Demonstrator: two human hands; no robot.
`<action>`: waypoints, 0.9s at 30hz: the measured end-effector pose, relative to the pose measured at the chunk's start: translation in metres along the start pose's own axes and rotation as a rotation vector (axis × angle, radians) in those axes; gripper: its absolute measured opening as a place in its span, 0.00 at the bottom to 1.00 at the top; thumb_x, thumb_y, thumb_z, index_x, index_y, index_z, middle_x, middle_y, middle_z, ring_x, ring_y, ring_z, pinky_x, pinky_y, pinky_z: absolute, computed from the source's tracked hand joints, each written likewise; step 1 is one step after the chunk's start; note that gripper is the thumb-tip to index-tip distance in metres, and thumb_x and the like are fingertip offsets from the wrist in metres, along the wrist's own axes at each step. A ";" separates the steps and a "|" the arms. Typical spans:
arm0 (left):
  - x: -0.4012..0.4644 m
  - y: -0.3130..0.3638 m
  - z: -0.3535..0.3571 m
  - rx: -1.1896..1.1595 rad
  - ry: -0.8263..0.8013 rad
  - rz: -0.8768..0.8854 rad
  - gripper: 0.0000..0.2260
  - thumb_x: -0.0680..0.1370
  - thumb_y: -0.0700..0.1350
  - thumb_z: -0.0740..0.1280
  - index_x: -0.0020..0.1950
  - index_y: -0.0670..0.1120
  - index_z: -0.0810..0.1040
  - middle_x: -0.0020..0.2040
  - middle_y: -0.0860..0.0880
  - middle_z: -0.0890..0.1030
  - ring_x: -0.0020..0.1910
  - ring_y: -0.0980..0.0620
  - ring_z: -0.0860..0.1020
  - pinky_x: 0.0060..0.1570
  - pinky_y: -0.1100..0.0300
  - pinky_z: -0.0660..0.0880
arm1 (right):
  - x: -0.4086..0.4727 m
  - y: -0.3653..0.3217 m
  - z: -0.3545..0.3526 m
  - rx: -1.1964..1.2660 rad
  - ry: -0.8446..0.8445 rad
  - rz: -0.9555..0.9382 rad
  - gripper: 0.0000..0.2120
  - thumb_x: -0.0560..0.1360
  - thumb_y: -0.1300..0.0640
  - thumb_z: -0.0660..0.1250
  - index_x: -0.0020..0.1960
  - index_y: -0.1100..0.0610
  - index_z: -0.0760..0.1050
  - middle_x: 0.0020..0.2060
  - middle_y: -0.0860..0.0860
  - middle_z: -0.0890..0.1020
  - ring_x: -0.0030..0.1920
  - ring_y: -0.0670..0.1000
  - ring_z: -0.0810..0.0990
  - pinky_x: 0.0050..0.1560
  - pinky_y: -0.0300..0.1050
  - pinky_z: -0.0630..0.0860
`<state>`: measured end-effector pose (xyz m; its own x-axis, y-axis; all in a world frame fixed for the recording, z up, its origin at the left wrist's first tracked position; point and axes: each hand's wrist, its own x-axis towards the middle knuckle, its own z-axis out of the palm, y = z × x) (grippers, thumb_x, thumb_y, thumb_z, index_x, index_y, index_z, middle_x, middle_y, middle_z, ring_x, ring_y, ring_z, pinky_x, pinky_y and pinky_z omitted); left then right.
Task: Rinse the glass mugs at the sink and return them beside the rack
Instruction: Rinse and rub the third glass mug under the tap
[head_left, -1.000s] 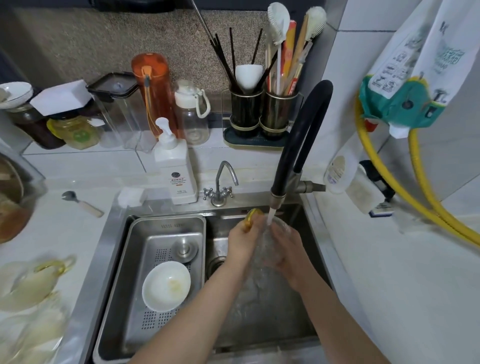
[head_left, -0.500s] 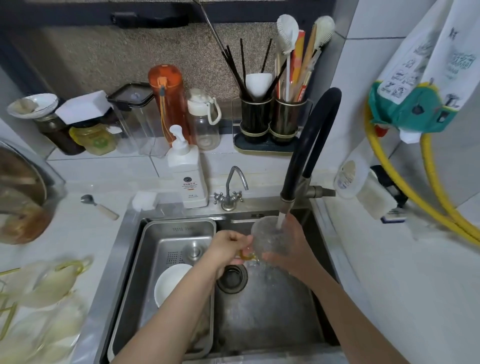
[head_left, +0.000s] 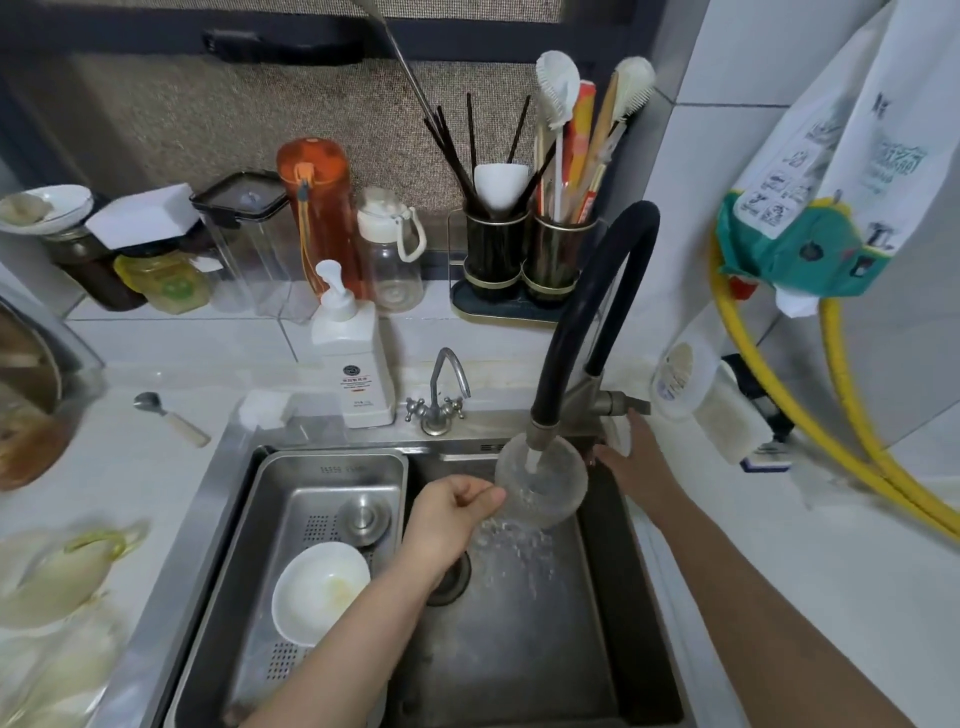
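A: Note for you at the sink. Your left hand is curled closed at the left side of the glass mug, and the mug hangs from that grip alone; the handle itself is hidden inside the fist. The mug sits centre frame, directly under the faucet spout, mouth tilted up toward the spout so the stream runs into it.

B: And the right hand?

A: Your right hand is off the mug, to its right, fingers spread loosely and reaching the lever at the faucet base. It holds nothing; whether it touches the lever I cannot tell.

B: What does the next move turn on?

A: My judgement: the mug lies right of your left grip, its axis leaning up and away from you. To empty it, tip the mouth down over the basin, by left wrist only. The right hand is nearer the tap, so shutting off falls to it.

B: Materials?

A: The mug is clear, rounded, textured glass, wet, likely slippery. The basin is brushed steel, spattered. The faucet hose is matt black, curved. More pale glassware, blurred, rests on the white table at lower left of frame.
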<state>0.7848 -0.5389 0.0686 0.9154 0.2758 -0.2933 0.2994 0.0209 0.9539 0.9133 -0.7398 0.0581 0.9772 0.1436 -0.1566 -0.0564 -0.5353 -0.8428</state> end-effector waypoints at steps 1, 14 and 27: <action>0.000 0.001 0.003 -0.014 0.005 0.003 0.05 0.74 0.39 0.71 0.39 0.46 0.80 0.36 0.49 0.82 0.39 0.53 0.78 0.45 0.62 0.74 | 0.011 0.006 -0.003 -0.024 0.021 0.010 0.34 0.74 0.61 0.69 0.75 0.60 0.56 0.72 0.54 0.62 0.73 0.56 0.61 0.73 0.51 0.59; -0.003 -0.002 -0.003 0.005 0.059 -0.011 0.03 0.74 0.41 0.72 0.40 0.47 0.82 0.37 0.51 0.83 0.40 0.54 0.79 0.51 0.59 0.76 | 0.042 -0.011 -0.020 0.105 0.016 0.084 0.24 0.74 0.64 0.69 0.67 0.66 0.67 0.59 0.55 0.72 0.61 0.54 0.71 0.66 0.49 0.65; -0.036 -0.023 -0.015 0.065 0.088 0.021 0.07 0.74 0.42 0.72 0.36 0.41 0.81 0.57 0.53 0.76 0.57 0.66 0.73 0.61 0.58 0.70 | -0.126 -0.029 0.060 0.693 -0.193 0.318 0.20 0.70 0.42 0.66 0.61 0.45 0.73 0.59 0.48 0.78 0.59 0.53 0.77 0.55 0.56 0.77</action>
<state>0.7411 -0.5347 0.0577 0.8953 0.3591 -0.2636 0.2994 -0.0471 0.9530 0.7800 -0.6924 0.0715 0.8432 0.2469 -0.4775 -0.5045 0.0570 -0.8615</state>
